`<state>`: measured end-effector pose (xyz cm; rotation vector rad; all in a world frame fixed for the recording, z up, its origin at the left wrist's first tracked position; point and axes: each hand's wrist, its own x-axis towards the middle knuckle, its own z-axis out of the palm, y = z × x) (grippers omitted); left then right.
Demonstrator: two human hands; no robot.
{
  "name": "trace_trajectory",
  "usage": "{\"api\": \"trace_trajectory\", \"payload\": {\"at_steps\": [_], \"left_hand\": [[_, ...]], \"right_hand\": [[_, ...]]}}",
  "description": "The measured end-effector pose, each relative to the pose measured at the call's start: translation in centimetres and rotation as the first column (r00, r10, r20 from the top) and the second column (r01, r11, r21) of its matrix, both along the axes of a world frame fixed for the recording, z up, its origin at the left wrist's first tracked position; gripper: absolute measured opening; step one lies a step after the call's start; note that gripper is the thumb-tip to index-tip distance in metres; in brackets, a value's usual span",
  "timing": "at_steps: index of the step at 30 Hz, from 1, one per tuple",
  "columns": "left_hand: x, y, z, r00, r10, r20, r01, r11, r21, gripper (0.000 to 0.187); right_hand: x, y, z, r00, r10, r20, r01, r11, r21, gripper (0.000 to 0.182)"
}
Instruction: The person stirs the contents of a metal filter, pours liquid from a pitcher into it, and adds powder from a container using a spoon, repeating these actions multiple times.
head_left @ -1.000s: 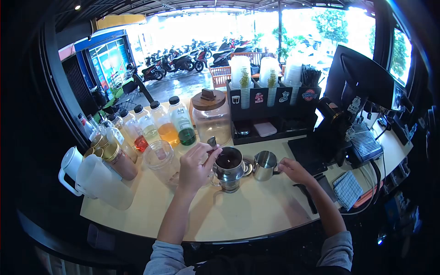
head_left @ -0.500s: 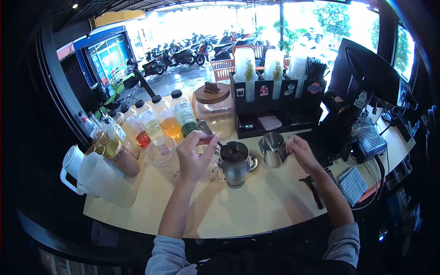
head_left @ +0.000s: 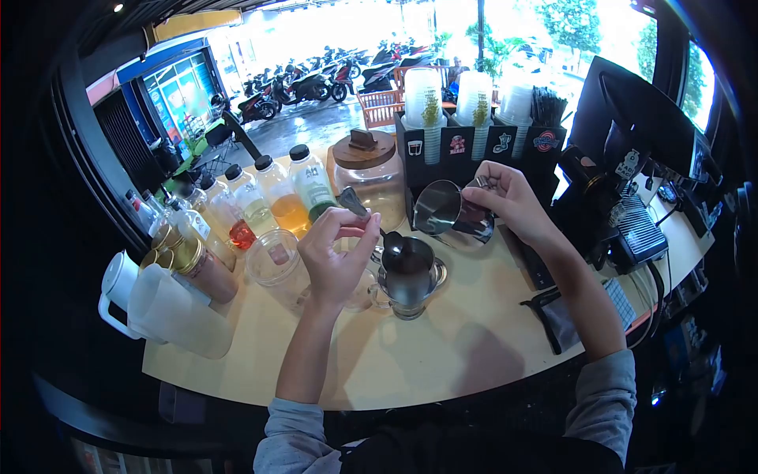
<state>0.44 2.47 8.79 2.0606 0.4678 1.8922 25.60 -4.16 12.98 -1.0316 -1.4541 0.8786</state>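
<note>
My left hand [head_left: 338, 257] is closed on a spoon [head_left: 355, 201], its dark handle rising above the fingers and its lower end reaching toward the mouth of a steel cup. That steel cup [head_left: 408, 272] sits over a clear glass mug [head_left: 408, 310] on the counter; its contents look dark. My right hand [head_left: 509, 201] grips a steel pitcher [head_left: 439, 207] by the handle side, raised and tilted to the left, with its mouth toward the steel cup. No stream from the pitcher can be made out.
Colourful bottles [head_left: 290, 205] and a lidded glass jar [head_left: 369, 178] line the back. Left are a clear container [head_left: 272, 257] and a frosted pitcher [head_left: 178, 316]. A black cup holder [head_left: 430, 150] stands behind; a coffee machine [head_left: 632, 229] and cloth [head_left: 620, 300] are right.
My right hand has lifted the steel pitcher off the counter area, up and to the left, and tilted it. My left hand stays near the steel cup with the spoon.
</note>
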Motion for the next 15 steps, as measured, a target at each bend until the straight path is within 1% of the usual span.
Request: {"api": "trace_trajectory", "payload": {"at_steps": [4,6,7,9,13,15], "left_hand": [[0.0,-0.2,0.0,1.0,0.008,-0.005,-0.008,1.0,-0.015,0.012],[0.1,-0.2,0.1,1.0,0.0,0.004,0.001,1.0,-0.019,0.012],[0.1,-0.2,0.1,1.0,-0.001,0.004,0.001,1.0,-0.021,0.012],[0.2,-0.1,0.1,1.0,0.002,-0.005,-0.002,1.0,-0.005,0.012],[0.3,0.0,0.1,1.0,-0.006,0.005,0.006,1.0,-0.006,0.012],[0.4,0.0,0.1,1.0,-0.005,0.012,0.006,1.0,-0.01,0.012]], "right_hand": [[-0.8,0.4,0.4,0.998,-0.028,0.057,0.029,0.999,-0.023,0.019],[-1.2,0.3,0.7,0.995,-0.029,0.095,0.037,0.996,-0.084,0.02],[-1.2,0.5,0.6,0.995,-0.029,0.095,0.037,0.996,-0.085,0.02],[-1.3,0.7,0.4,0.989,-0.035,0.145,0.038,0.999,-0.023,0.023],[-1.7,0.5,1.1,0.986,0.002,0.165,0.007,0.998,-0.058,0.02],[-1.7,0.6,1.1,0.971,-0.011,0.24,0.02,0.999,-0.039,0.02]]}}
